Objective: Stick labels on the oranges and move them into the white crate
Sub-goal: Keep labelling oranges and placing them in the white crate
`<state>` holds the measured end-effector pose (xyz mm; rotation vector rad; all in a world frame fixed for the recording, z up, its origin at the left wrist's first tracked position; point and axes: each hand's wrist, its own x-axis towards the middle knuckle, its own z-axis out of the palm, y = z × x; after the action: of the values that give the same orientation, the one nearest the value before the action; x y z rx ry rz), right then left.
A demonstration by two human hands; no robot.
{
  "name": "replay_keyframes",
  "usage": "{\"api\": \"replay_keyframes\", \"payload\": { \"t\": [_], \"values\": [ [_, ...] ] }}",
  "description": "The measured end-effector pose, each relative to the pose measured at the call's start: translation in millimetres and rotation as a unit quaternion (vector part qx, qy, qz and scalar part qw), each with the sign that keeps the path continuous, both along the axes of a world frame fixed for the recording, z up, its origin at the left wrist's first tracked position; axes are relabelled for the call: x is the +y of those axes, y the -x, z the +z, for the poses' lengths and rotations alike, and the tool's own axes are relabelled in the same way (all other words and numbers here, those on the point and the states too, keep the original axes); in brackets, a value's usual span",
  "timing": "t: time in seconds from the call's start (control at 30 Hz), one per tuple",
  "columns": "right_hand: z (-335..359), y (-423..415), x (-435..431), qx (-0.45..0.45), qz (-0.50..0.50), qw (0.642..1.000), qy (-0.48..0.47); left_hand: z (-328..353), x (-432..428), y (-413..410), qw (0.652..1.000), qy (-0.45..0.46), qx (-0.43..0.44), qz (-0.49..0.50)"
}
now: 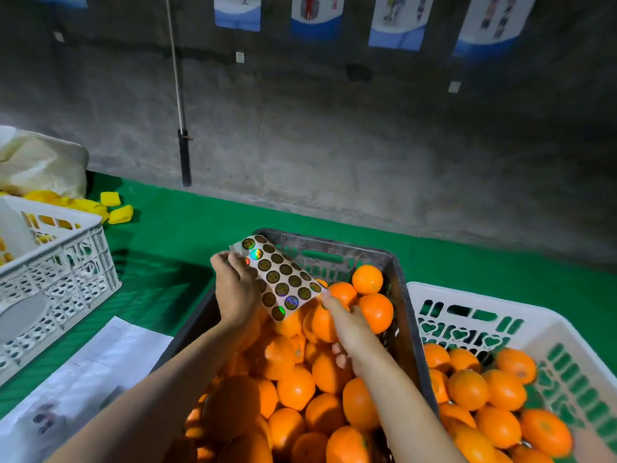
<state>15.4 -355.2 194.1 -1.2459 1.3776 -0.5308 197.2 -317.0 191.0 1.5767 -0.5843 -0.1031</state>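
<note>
The left hand [233, 289] grips the upper left edge of a pale label sheet [283, 279] covered with rows of round, dark holographic stickers; its fingers are curled round that edge and the sheet slopes down to the right above the fruit; the right hand [350, 329] reaches up to the sheet's lower right edge, where its thumb and forefinger are pressed together on the paper (whether they hold one sticker or the sheet itself I cannot tell), while its other fingers are curled under the palm; both hands are over a dark grey plastic crate [337, 247] heaped with round, bright oranges [295, 387], which stands in the middle on a green cloth-covered table [187, 235]; just beside it on the right, rims nearly touching, is a white slotted plastic crate [467, 297] with a layer of labelled-or-not oranges [504, 389] on its floor, too blurred to tell whether any carry stickers; on the left, well apart from the dark crate, is a second white perforated plastic crate [66, 272]; behind it lie yellow foam fruit nets [110, 198] and a bulging pale plastic bag [36, 162]; white printed paper sheets [100, 362] lie on the cloth between the left crate and the dark crate; a rough grey concrete wall [334, 145] rises behind the table, and a thin cord with a dark handle [184, 158] hangs against it.
</note>
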Motion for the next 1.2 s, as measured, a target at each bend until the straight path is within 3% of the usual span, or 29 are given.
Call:
{"api": "replay_keyframes", "payload": {
  "t": [0.1, 0.2, 0.27, 0.43, 0.63, 1.1, 1.2],
  "values": [
    [9, 3, 3, -0.2, -0.131, 0.964, -0.12, -1, -1, 1, 1.0, 0.002, 0.016, -0.008],
    [21, 2, 3, -0.428, -0.178, 0.863, -0.202, -4, -2, 5, 0.999, -0.005, 0.007, -0.038],
    [25, 5, 3, -0.526, -0.185, 0.806, -0.199, -5, -2, 7, 0.997, -0.016, -0.001, -0.076],
    [22, 21, 2, -0.652, -0.223, 0.708, -0.152, -5, -5, 9, 0.985, -0.043, -0.052, -0.156],
    [17, 31, -2, -0.69, -0.288, 0.651, -0.128, -4, -2, 12, 0.978, -0.047, -0.093, -0.181],
    [4, 23, -10, -0.648, -0.278, 0.706, -0.06, -13, 0, 13, 0.939, -0.08, -0.167, -0.29],
    [4, 16, -5, -0.566, -0.271, 0.778, -0.013, -10, 2, 14, 0.932, -0.077, -0.148, -0.323]
  ]
}}
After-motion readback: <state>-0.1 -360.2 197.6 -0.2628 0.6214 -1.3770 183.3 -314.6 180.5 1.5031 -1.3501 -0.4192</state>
